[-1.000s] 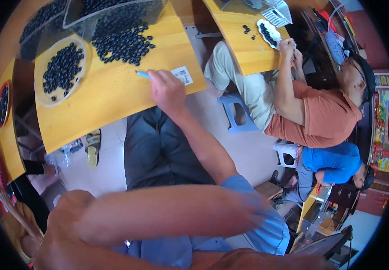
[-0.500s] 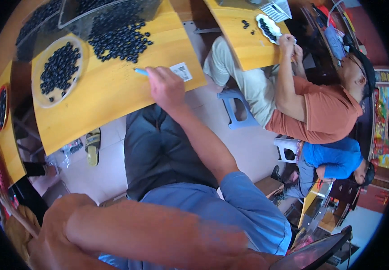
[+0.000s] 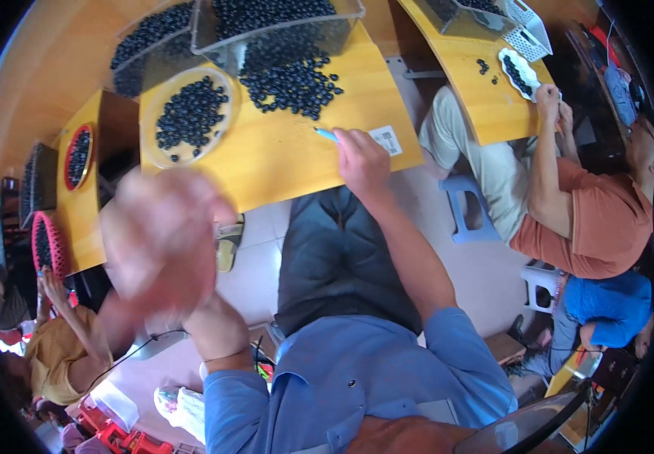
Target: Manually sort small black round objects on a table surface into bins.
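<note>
On the yellow table (image 3: 281,174), my right hand (image 3: 365,160) is closed around a slim light-blue pen-like tool (image 3: 327,135), its thin tip pointing left over the wood. My left hand (image 3: 160,234) is raised near the table's left front edge, smeared by motion, so its fingers cannot be made out. Beyond the tool lies a loose pile of small round black pieces (image 3: 296,87). To its left, a round translucent tray (image 3: 226,121) holds more of them. A white printed label card (image 3: 386,141) lies just right of my right hand.
Clear bins (image 3: 281,32) of black pieces stand at the back. On the right, a co-worker in an orange shirt (image 3: 569,216) sits at another table with a white scalloped dish (image 3: 507,57). A red-rimmed tray (image 3: 67,170) and pink basket (image 3: 60,250) are at left.
My left arm, earlier stretched across the lower part of the view, is now raised with the hand by the table edge. The view has swung left. My right hand keeps the blue tool.
</note>
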The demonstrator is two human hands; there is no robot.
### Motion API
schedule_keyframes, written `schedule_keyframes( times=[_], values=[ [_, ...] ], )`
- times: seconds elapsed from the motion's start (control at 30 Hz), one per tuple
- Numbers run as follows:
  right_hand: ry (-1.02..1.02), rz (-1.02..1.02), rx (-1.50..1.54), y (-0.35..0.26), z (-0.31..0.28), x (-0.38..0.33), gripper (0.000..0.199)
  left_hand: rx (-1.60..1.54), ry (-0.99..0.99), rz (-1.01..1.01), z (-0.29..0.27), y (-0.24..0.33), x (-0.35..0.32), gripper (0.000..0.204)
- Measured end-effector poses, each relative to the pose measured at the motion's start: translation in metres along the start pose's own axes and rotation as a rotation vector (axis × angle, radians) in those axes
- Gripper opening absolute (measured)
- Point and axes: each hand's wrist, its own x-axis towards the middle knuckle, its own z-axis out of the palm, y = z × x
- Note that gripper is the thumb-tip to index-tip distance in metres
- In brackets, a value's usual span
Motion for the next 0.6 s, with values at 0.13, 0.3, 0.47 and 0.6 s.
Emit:
schedule_keyframes(
  times=[0.13,0.3,0.47,0.6],
  values=[
    [0.015,-0.001,-0.006,0.004,-0.004,-0.002,0.021,0.821,0.270,-0.265,-0.058,-0.090,-0.016,0.007],
    [-0.031,0.036,0.012,0.004,-0.004,-0.001,0.022,1.374,0.116,-0.361,-0.110,-0.173,-0.021,0.025],
    [-0.022,0.031,0.015,0.000,-0.003,0.004,0.020,1.666,0.071,-0.239,-0.138,-0.204,-0.009,0.028],
    [-0.007,0.036,0.036,0.003,0.000,0.001,0.019,1.734,0.031,-0.338,-0.144,-0.206,-0.005,0.024]
  ],
)
